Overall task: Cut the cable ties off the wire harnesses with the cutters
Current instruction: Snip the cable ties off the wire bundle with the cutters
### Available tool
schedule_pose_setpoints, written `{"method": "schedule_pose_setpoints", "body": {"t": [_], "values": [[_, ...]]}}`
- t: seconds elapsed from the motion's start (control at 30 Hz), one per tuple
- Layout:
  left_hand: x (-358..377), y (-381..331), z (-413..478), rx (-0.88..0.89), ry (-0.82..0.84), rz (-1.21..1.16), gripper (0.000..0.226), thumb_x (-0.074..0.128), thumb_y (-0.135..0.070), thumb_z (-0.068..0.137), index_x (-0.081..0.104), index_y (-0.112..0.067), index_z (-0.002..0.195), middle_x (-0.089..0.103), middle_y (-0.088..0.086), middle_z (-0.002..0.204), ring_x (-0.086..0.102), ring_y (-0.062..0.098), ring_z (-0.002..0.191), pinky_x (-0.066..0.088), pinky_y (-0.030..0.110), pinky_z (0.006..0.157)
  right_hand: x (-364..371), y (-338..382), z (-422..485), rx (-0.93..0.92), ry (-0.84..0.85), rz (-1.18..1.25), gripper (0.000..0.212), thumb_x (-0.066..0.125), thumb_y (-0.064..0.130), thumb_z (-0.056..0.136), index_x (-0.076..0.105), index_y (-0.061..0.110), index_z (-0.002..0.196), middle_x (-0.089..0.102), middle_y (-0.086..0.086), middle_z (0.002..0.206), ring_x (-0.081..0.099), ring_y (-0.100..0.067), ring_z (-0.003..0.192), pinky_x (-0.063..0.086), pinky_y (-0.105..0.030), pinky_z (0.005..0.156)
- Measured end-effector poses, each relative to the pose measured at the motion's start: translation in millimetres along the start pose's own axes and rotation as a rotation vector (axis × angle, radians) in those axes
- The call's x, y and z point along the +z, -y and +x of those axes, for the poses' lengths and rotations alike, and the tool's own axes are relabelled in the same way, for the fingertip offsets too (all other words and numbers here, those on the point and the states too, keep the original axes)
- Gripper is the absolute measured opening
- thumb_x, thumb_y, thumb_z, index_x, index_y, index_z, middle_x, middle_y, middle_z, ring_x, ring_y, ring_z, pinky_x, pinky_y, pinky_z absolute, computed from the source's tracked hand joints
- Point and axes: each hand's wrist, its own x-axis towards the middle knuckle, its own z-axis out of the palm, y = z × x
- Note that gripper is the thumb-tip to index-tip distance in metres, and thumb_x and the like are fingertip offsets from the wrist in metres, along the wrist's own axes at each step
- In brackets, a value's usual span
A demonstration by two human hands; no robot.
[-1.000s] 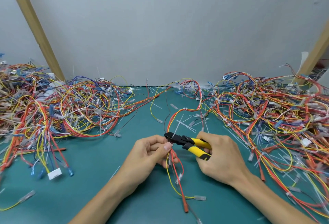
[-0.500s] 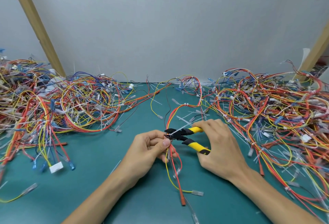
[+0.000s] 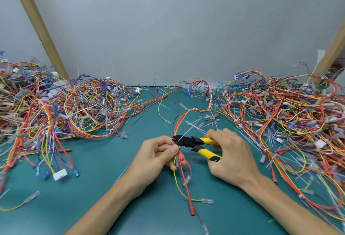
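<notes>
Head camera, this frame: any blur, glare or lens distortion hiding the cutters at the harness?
Head view: light is soft and even, no glare on the green mat. Head view: wide-angle warp tilts the wooden posts outward. Head view: cutters, held harness, left hand and right hand are sharp; wires near the frame edges look softer.

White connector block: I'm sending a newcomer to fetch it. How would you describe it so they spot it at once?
Start at the big tangle of wire harnesses on the left of the green mat. Wires trail from it toward the near edge, and the white connector block lies at their end. It is the only white rectangular piece there, flanked by blue terminals.
</notes>
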Motion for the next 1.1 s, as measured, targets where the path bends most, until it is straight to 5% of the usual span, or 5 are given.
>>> {"method": "schedule_pose_setpoints", "body": {"t": [0.5, 0.93, 1.1], "values": [[-1.1, 0.2, -0.7, -0.004, 0.003, 0.013, 0.012, 0.050, -0.005, 0.097, 0.056, 0.000, 0.087, 0.068, 0.007, 0.070, 0.070, 0.022, 0.069, 0.050, 0.021, 0.058, 0.0, 2.1, -1.8, -0.021, 0.039, -0.069, 0.021, 0.059, 0.026, 0.061, 0.049, 0.024, 0.080, 0.045, 0.008, 0.067, 0.041, -0.021, 0.066, 0.036, -0.033, 0.056], [-3.1, 2.0, 0.1, 0.008, 0.017, 0.021, 0.013, 0.049, -0.006, 0.098, 0.056, 0.001, 0.088, 0.066, 0.007, 0.070, 0.068, 0.018, 0.065, 0.048, 0.021, 0.058, 0.1, 3.8, -4.7, 0.009, 0.012, -0.082, 0.021, 0.057, 0.029, 0.059, 0.042, 0.026, 0.073, 0.042, 0.008, 0.059, 0.039, -0.021, 0.053, 0.021, -0.023, 0.048], [-3.0, 3.1, 0.3, 0.012, 0.015, 0.021, 0.013, 0.050, -0.006, 0.098, 0.057, 0.000, 0.089, 0.066, 0.006, 0.070, 0.067, 0.018, 0.066, 0.048, 0.021, 0.058, -0.6, 3.4, -4.8, 0.010, 0.027, -0.090, 0.022, 0.060, 0.030, 0.060, 0.045, 0.027, 0.077, 0.046, 0.009, 0.062, 0.045, -0.021, 0.059, 0.030, -0.028, 0.048]]}}
